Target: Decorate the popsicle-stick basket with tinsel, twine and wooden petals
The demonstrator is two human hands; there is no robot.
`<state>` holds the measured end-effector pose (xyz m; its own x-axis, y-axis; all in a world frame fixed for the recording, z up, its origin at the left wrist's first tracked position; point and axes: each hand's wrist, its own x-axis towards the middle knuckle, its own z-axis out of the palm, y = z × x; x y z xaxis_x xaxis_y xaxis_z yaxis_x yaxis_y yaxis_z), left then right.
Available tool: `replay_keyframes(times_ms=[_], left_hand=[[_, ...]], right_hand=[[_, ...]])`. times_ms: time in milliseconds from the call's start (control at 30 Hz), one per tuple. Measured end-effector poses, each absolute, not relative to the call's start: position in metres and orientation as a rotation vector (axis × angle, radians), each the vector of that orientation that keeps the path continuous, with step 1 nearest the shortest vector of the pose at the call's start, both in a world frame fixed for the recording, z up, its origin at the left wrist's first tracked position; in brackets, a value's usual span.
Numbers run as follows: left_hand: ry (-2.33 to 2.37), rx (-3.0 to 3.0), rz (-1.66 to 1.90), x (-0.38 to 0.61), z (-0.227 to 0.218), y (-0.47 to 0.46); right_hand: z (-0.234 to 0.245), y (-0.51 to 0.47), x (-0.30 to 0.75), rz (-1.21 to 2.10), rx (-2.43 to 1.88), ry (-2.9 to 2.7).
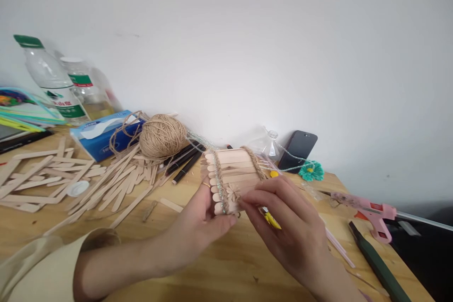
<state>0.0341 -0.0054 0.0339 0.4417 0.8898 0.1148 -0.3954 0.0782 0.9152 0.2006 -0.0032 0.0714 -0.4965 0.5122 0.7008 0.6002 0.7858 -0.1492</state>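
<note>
Pale wood-stick panel point(236, 170), held above the counter point(212, 278) in the left hand point(198, 226), thumb along its near edge. The right hand point(293, 222) has its fingertips drawn narrow at a small wooden flower point(232, 192) on the panel's near part; whether they grip it cannot be told. The step appears to be placing or adjusting the flower, calling for a steady hold and light fingertip pressure. Sticks run left to right, rounded ends pointing left; twine cords point(252, 159) cross them. The panel's overall long axis is unclear, its right end partly hidden.

Twine point(162, 136) left; panel point(234, 170) (middle); phone point(297, 150) right
</note>
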Motion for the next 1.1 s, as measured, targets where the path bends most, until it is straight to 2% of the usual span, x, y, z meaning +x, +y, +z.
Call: replay_keyframes(times_ms=[467,867,1100], left_hand=[[0.516,1.068,1.042,0.0352,0.0401,-0.0057],[0.527,1.107,1.024,0.0327,0.0381,-0.0052],[0.498,1.113,1.03,0.0321,0.0391,-0.0066]], right_hand=[[0.0683,-0.0041,0.199,-0.354,-0.75,-2.272],[0.0721,-0.0021,0.201,-0.313,-0.703,-2.284],[0.0696,-0.0013,0.2032,-0.135,-0.699,-2.184]])
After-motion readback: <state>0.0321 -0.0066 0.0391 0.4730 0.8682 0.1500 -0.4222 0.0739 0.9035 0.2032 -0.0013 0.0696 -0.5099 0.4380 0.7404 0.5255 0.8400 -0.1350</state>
